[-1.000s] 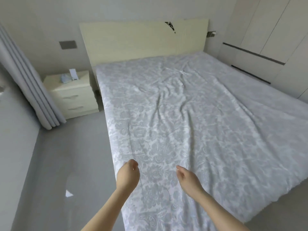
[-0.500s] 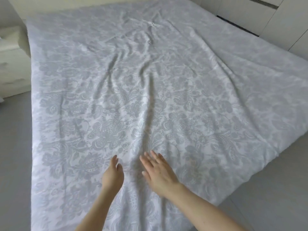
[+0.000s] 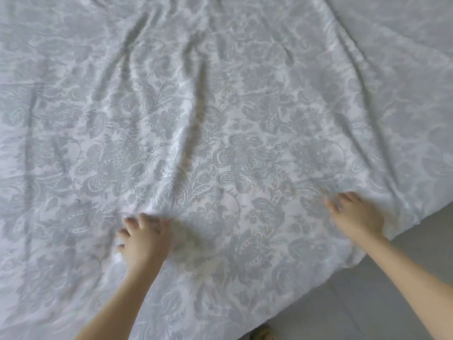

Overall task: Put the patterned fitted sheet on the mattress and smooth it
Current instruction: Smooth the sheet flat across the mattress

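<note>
The patterned sheet (image 3: 220, 106) lies spread flat and fills nearly the whole view, pale white with a grey-blue floral print. Only the corner toward 5 o'clock shows the grey floor (image 3: 367, 303). The sheet's edge runs on a slant from 3 o'clock down to 6 o'clock, and a rounded corner of cloth bulges out over the floor at about 4 o'clock. The left hand (image 3: 144, 239) rests palm down on the sheet at about 7 o'clock from the middle. Its fingers (image 3: 144, 218) are spread and point toward 12 o'clock, laid on the cloth and pinching nothing, and small puckers gather just beyond the fingertips. The right hand (image 3: 355, 217) rests palm down at about 4 o'clock, close to the sheet's edge. Its fingers (image 3: 343, 198) point toward 11 o'clock and are blurred, yet they look loosely spread on the cloth rather than gripping it. The two hands are well apart, with flat printed cloth between them. A long soft fold (image 3: 196, 114) runs from 12 o'clock down toward the middle, more ripples lie at 11 o'clock, and a sharper crease (image 3: 353, 69) slants at 2 o'clock.
</note>
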Available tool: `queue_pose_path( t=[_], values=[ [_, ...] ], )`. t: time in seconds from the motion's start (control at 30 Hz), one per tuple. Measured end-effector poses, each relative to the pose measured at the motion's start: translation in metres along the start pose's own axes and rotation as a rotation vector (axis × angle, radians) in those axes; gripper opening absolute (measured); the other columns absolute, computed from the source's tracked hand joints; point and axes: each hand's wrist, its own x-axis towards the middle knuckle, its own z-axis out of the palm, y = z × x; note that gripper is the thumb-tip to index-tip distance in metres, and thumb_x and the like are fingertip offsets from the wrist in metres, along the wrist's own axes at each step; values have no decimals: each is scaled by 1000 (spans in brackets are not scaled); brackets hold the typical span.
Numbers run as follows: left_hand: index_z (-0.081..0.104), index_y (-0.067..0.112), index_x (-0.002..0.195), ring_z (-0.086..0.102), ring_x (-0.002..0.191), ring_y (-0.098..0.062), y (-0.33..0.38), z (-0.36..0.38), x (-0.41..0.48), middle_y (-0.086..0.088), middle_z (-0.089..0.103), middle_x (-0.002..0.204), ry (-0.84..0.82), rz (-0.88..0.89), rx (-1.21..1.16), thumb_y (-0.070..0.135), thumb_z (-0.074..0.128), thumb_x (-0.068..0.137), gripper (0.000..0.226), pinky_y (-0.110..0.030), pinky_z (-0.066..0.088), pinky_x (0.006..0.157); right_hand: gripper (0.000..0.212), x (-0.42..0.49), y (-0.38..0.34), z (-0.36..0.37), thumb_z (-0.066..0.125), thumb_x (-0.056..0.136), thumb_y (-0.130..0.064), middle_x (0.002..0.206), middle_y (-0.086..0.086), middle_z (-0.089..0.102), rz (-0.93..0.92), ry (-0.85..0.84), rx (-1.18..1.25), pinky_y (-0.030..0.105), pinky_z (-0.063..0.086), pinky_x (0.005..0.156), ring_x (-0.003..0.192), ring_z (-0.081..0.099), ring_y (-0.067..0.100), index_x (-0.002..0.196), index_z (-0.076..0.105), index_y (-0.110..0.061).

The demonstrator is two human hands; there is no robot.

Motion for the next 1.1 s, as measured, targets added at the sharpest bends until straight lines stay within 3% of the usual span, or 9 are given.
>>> queue_pose_path(
  t=[0.1,0.33,0.43,0.57,0.7,0.77,0.93,1.0,1.1],
  values=[
    [27,16,146,10,144,-37,47,-18,21,-15,18,156,188,309,39,38,34,97,54,-50,17,115,49,4,-104,-7,28,91,-35,109,18,64,-226,337,159,43,48,83,95,61,35,110,62,-4],
    [14,25,151,2,144,-38,166,-29,159,-9,11,158,241,336,213,42,20,98,56,-59,7,114,49,88,-227,26,24,98,-43,153,-1,29,-1064,223,-122,55,7,115,143,25,19,144,35,-29],
    [8,25,151,-3,142,-45,220,36,132,-21,2,157,227,342,243,43,12,95,59,-63,-2,112,59,162,-78,22,8,98,-52,154,1,27,-626,340,-123,47,4,117,143,23,18,146,32,-26],
    [21,21,149,0,140,-50,263,99,43,-18,15,156,159,820,252,42,20,95,58,-63,1,111,80,173,134,2,-2,90,-64,152,11,28,122,139,-27,58,21,111,141,22,27,144,32,-14],
    [45,26,139,22,139,-43,253,80,24,-2,35,150,-21,1201,257,45,30,94,51,-59,11,114,74,163,39,-5,11,87,-48,141,26,43,264,289,159,59,27,106,131,37,41,138,45,-5],
    [52,19,135,35,137,-34,254,53,43,-1,39,146,82,1049,35,38,32,95,48,-49,17,113,60,151,-43,-4,21,93,-39,139,21,47,-88,412,215,58,29,107,130,43,39,136,48,-6],
    [40,14,136,27,133,-47,277,21,106,-17,33,149,148,364,96,39,28,94,50,-57,28,106,50,146,-122,10,23,96,-38,148,1,41,-996,162,1,48,13,116,142,26,22,141,41,-25],
    [24,22,145,13,138,-46,308,44,93,-15,16,155,77,348,209,51,23,94,59,-61,19,109,47,191,-54,3,26,98,-40,148,-2,40,-1075,224,-28,48,14,116,141,27,16,141,40,-29],
    [1,26,151,-9,142,-44,383,105,32,-12,-7,159,110,407,276,57,18,94,67,-62,-1,111,48,271,133,-9,26,100,-40,144,6,45,-629,337,87,51,30,110,137,36,20,139,44,-19]
  ],
)
